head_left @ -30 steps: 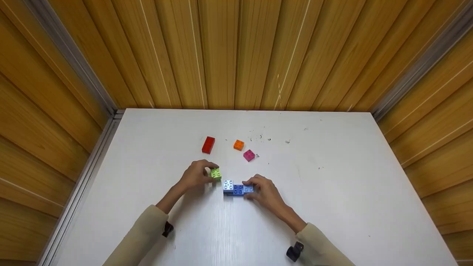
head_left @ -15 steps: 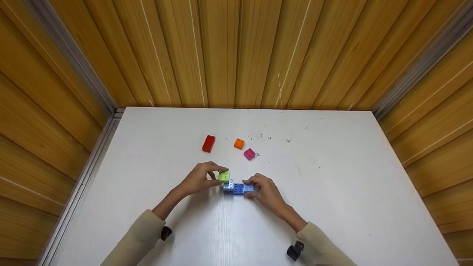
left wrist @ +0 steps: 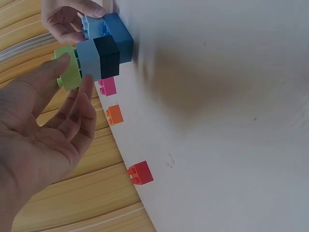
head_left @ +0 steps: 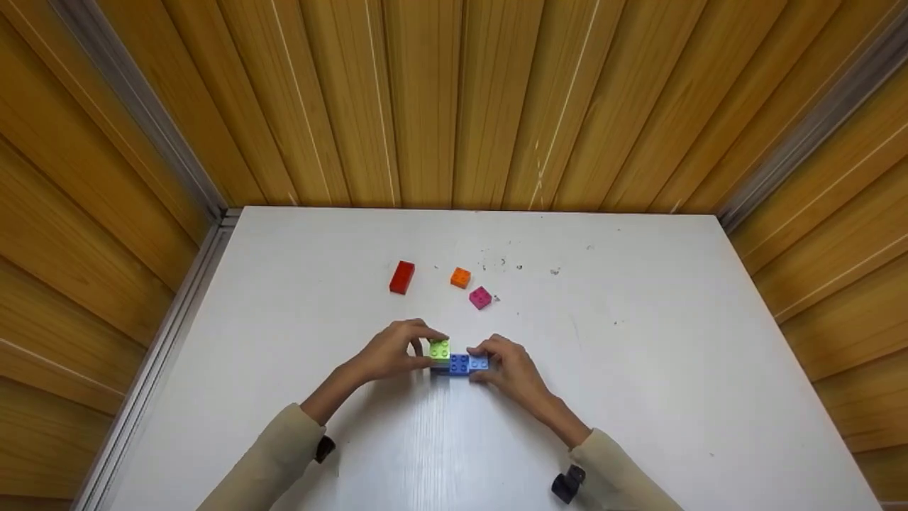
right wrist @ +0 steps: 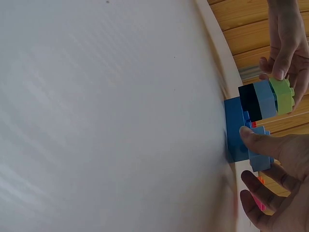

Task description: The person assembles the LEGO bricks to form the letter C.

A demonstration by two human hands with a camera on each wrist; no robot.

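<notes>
My left hand [head_left: 394, 351] pinches a light green toy building brick [head_left: 440, 348] between thumb and fingers. It sits over a pale blue brick [left wrist: 89, 60], and some of the studs below it show in the left wrist view. Under the pale blue brick is a dark navy brick [left wrist: 107, 57], at the left end of a longer blue brick [right wrist: 234, 126] on the table. At the other end, my right hand [head_left: 512, 365] holds a light blue brick [head_left: 479, 363], thumb on the near side and fingers on the far side. Bare blue studs show between the two hands.
Farther back on the white table [head_left: 638, 355] lie a red brick [head_left: 402, 277], an orange brick [head_left: 460, 277] and a pink brick [head_left: 480, 298]. Wood-patterned panels [head_left: 425, 106] wall in the back and sides. Each wrist carries a small black camera.
My left hand has carried the green brick right, from beside the blue assembly onto its raised left end. The right hand has stayed at the right end.
</notes>
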